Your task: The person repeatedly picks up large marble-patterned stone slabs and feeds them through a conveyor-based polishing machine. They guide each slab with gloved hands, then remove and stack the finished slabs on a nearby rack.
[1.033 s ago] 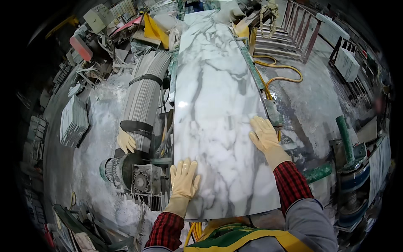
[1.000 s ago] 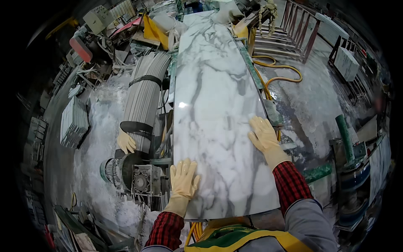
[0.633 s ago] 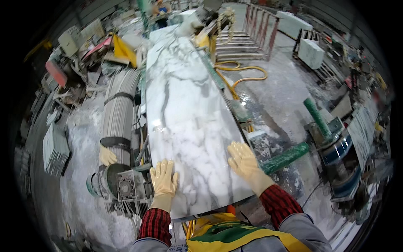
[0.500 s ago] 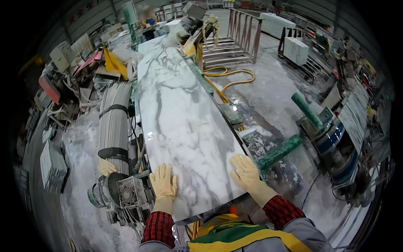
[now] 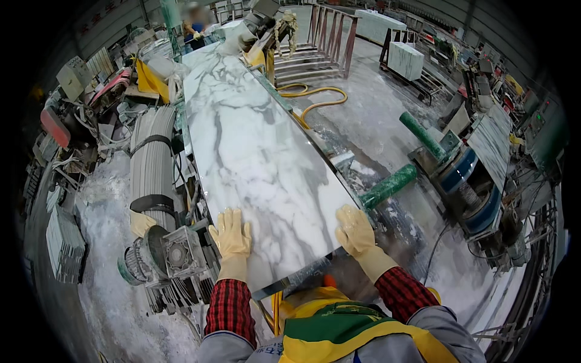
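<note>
A long, wet, polished stone slab (image 5: 260, 163), white with grey veins, stretches away from me along a machine bed. Cream rubber gloves cover both of my hands. At the slab's near left edge lies my left hand (image 5: 232, 237), palm down, fingers extended. My right hand (image 5: 356, 233) rests over the near right edge, its fingers also stretched out. Neither hand wraps round anything; both press flat on the stone. Beyond the slab's far end stands a machine head (image 5: 242, 39), partly hidden by a whitish cover.
Left of the slab are a grey pleated bellows cover (image 5: 151, 163) and a motor (image 5: 172, 253). A green roller (image 5: 388, 186) juts out on the right. A yellow hose (image 5: 324, 103) curls on the wet floor. Farther off are a metal rack (image 5: 330, 39) and a person (image 5: 195, 30).
The whole view has shifted, so the scene sits a little higher and farther left. Both hands stay flat on the slab, whose near end now appears slightly farther from my body.
</note>
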A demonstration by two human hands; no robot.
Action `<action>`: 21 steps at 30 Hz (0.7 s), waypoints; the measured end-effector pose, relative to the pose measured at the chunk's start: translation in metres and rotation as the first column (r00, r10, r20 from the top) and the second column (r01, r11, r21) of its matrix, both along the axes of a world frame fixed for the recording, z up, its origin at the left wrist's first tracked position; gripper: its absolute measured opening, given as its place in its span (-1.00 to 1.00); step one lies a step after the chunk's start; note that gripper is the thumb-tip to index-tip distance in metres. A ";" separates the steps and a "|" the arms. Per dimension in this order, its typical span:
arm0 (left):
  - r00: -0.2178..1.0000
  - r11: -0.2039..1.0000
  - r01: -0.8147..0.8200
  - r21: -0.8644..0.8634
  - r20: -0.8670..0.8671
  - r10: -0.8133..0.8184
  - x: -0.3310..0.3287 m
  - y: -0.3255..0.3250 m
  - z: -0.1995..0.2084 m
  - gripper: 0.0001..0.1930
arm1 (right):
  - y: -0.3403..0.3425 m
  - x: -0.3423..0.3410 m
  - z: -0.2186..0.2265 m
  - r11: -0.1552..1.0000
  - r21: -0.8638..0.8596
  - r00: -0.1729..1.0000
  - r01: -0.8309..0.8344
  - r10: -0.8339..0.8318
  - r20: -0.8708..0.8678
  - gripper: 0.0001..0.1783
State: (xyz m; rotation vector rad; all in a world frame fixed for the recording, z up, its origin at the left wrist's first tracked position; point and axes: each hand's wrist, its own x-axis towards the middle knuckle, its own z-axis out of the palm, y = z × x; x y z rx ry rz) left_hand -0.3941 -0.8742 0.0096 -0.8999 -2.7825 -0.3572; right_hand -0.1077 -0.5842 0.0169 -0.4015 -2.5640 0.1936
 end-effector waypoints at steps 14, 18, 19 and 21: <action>0.997 1.000 -0.014 -0.026 0.070 0.016 0.008 -0.002 0.008 -0.37 | -0.015 0.028 0.017 1.000 0.006 1.000 0.014 -0.013 -0.021 -0.45; 0.998 0.999 -0.004 -0.039 0.065 0.007 0.010 -0.002 0.008 -0.36 | -0.014 0.033 0.012 1.000 -0.007 1.000 0.024 -0.024 0.011 -0.42; 0.998 0.999 -0.003 -0.033 0.063 0.005 0.011 -0.002 0.008 -0.36 | -0.013 0.034 0.009 1.000 0.005 0.999 0.029 -0.030 0.011 -0.42; 0.998 1.000 -0.004 -0.024 0.059 0.005 0.013 -0.003 0.008 -0.36 | -0.013 0.035 0.007 0.999 0.017 0.999 0.034 -0.034 0.011 -0.42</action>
